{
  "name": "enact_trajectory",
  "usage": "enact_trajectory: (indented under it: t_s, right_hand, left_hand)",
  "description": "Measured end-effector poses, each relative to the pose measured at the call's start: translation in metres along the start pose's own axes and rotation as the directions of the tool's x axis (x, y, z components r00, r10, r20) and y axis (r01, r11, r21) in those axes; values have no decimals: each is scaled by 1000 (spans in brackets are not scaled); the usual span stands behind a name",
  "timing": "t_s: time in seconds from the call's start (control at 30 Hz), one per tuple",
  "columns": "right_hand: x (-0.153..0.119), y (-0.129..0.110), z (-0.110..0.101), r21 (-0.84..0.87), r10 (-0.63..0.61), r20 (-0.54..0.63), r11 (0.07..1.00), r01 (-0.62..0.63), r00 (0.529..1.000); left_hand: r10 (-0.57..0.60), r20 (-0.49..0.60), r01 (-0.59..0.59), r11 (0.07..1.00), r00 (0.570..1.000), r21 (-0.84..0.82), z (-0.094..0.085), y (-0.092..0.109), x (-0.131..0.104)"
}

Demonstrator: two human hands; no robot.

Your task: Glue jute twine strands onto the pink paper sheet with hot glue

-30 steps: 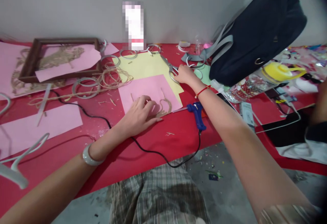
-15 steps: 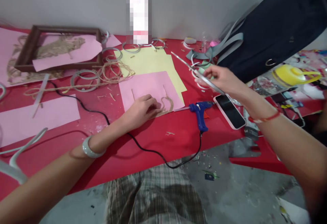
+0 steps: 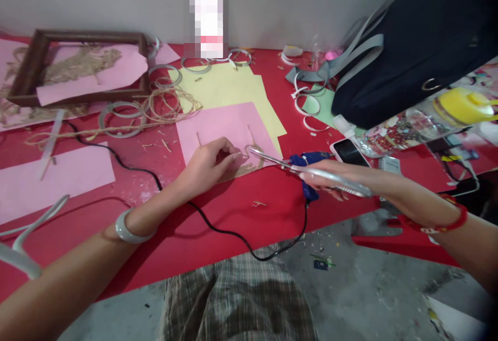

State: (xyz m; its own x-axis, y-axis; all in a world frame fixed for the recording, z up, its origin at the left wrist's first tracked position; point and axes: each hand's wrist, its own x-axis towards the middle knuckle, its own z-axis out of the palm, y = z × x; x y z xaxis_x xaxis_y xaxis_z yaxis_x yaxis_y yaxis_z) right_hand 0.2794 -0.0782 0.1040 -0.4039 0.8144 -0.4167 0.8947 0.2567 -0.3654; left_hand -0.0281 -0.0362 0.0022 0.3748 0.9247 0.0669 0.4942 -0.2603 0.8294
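Observation:
My left hand (image 3: 212,163) rests at the near side of a pink sheet (image 3: 218,118), thumb and forefinger pinching the end of a thin twine strand (image 3: 247,150). Silver metal scissors (image 3: 330,178) lie in my right hand (image 3: 334,172), whose fingers are closed round them. Their tips reach the twine just right of my left fingertips. Whether the blades are parted is hard to see. Brown twine pieces are stuck or laid on the sheet, partly hidden by my left hand. A blue glue gun (image 3: 311,159) lies behind and below my right hand.
A brown frame (image 3: 80,97) stands at the back left, near a loose twine coil (image 3: 165,107) and tape rings (image 3: 122,119). A phone (image 3: 350,151), a yellow-lidded bottle (image 3: 462,110) and a dark bag (image 3: 412,45) occupy the right. A black cord (image 3: 229,230) crosses the table's front edge.
My right hand has brought the scissors down and left, from above the phone to the twine at my left fingertips. My left hand has lifted slightly, now pinching the strand.

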Motion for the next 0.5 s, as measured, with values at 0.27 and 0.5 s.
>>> enact_trajectory:
  t_s: [0.27, 0.5]
  right_hand:
    - [8, 13, 11, -657, -142, -208, 754, -30, 968]
    - [22, 13, 17, -774, -324, -167, 628, 80, 931]
  left_hand:
    - [-22, -2, 21, 1000, 1000, -23, 2, 3, 1]
    - [-38, 9, 38, 998, 999, -43, 4, 5, 1]
